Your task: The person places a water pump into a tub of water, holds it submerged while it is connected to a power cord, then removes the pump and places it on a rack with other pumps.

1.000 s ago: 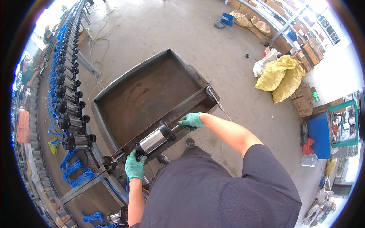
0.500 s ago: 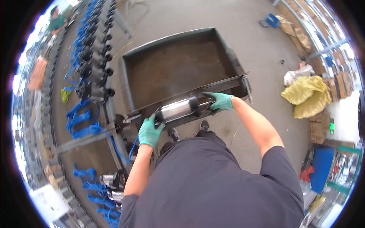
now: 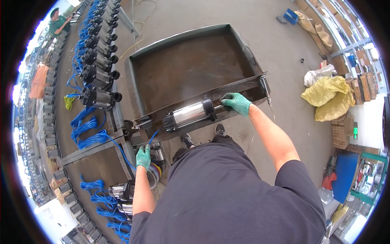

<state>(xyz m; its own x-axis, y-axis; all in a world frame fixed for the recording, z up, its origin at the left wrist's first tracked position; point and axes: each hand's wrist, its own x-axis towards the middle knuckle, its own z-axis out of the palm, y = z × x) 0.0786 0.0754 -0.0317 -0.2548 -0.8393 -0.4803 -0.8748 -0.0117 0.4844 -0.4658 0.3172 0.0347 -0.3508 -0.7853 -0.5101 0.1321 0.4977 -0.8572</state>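
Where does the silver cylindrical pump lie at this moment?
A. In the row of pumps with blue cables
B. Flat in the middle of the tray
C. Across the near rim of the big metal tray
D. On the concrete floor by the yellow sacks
C: the silver pump lies along the near rim of the metal tray, with the right hand at its black end.

1. One steel-bodied pump (image 3: 190, 115) on the front edge of the one metal tray (image 3: 140, 87).
2. Two green-gloved hands: left hand (image 3: 143, 156), right hand (image 3: 237, 103).
3. Two yellow sacks (image 3: 331, 97) on the floor.
4. One blue crate (image 3: 291, 16).
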